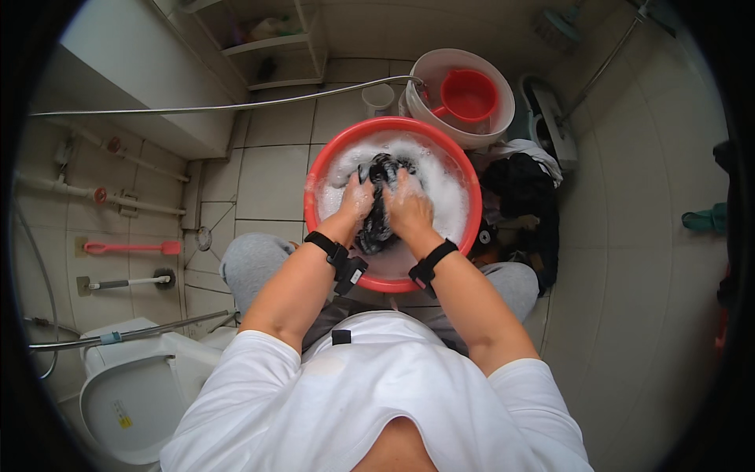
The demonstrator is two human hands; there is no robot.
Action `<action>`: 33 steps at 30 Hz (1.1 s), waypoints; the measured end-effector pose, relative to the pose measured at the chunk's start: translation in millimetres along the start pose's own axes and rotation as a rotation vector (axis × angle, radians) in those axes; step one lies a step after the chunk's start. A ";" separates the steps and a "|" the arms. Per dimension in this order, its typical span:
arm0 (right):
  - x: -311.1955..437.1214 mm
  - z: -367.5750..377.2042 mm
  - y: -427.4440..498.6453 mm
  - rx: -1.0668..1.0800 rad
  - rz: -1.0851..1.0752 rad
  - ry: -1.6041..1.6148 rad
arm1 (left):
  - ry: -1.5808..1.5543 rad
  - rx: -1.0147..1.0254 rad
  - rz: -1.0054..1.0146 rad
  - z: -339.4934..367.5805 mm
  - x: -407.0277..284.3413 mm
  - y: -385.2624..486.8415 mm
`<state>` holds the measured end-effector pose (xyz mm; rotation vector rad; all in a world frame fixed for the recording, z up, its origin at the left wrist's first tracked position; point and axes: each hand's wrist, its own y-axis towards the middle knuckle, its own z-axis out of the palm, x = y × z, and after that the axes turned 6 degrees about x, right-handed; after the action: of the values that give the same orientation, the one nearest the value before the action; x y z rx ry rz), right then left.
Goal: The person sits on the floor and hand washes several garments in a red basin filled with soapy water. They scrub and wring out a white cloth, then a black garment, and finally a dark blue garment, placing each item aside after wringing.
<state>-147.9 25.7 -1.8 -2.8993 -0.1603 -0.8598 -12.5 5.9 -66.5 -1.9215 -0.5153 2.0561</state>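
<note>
A round red plastic basin [393, 286] full of white suds [445, 194] stands on the tiled floor between my knees. In it lies a wet, dark patterned cloth [377, 227], bunched lengthwise. My left hand [358, 197] grips the cloth's left side near its top. On the right side, my right hand [408, 203] is closed on the same cloth, with foam over its fingers. Both hands are close together, a strip of cloth between them. Suds and cloth partly hide the fingertips. Each wrist wears a black strap, the left one with a small black box.
Beyond the basin at right stand nested white buckets [501, 112] holding a red dipper [470, 94]. Dark clothes [519, 183] lie right of the basin. A metal shower hose [236, 108] crosses above the floor. A toilet [138, 407] is at lower left, a white shelf [268, 44] at the back.
</note>
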 end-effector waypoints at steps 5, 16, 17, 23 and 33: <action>-42.3 -12.6 10.3 0.132 0.226 -0.061 | 0.849 0.116 0.295 -15.9 -28.6 -26.1; -86.3 14.7 38.1 0.738 0.120 -0.430 | 1.580 0.610 -0.071 4.5 7.2 12.8; -94.9 17.7 41.6 0.709 0.165 -0.377 | 1.612 0.666 -0.131 6.8 8.2 17.9; -108.9 50.1 41.2 0.457 0.500 0.177 | 0.218 -0.277 -0.191 21.8 19.6 -1.7; 42.1 -20.4 -37.7 0.001 -0.150 0.264 | -0.991 0.448 -0.228 1.3 -16.9 -19.7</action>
<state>-128.7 63.1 41.2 -2.7646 -0.3559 -1.2553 -13.2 16.1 -42.6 -0.4930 -0.3750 2.5557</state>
